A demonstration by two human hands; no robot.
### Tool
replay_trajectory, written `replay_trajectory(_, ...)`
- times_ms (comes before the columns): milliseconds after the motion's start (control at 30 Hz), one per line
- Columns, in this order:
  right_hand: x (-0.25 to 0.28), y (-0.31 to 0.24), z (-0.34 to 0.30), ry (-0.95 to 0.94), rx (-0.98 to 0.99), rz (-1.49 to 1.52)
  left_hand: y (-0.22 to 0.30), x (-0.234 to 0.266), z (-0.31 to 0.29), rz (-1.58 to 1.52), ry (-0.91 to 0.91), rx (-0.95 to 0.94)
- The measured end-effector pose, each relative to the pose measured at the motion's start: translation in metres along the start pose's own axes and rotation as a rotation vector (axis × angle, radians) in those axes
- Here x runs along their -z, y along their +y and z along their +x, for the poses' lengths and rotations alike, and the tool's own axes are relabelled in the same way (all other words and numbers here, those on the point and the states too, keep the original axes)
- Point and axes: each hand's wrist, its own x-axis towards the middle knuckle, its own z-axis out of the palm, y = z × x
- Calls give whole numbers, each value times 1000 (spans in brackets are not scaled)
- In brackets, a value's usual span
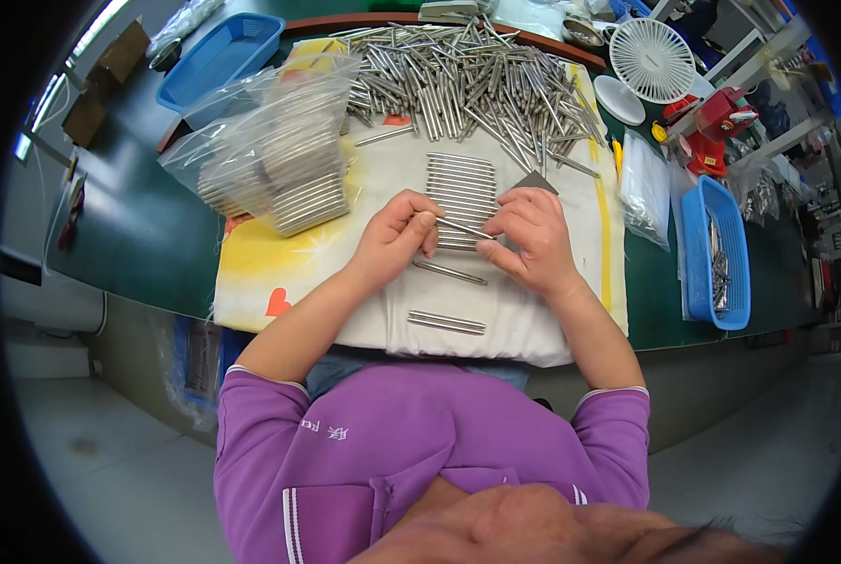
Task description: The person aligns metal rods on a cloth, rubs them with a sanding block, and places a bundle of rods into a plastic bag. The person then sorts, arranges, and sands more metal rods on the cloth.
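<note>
My left hand [397, 235] and my right hand [535, 235] pinch the two ends of one slim metal rod [464, 227], held level above the cloth. Behind and partly under it, a stacked row of similar shiny rods [460, 183] lies side by side. Nearer to me is a single loose rod [450, 273], slightly slanted. A small group of rods [446, 322] rests together close to the cloth's front edge. Beside my right fingers a dark flat plate [537, 181] shows one corner; my hand covers the rest.
A large heap of loose rods [458, 80] spreads along the back. Clear bags of bundled rods [308, 197] lie left on the printed cloth [373, 329]. Blue baskets stand far left [218, 61] and right [732, 315]. A white fan [653, 60] and plastic bags [644, 188] sit at right.
</note>
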Motion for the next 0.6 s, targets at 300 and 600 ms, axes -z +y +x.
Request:
replay_trajectory(300,-3,5,-4,64,-138,140,9,-6,-1,-57,-36,221)
replay_trajectory(600,-12,8,-4,59,-193,329,22,-14,2,-226,-287,582)
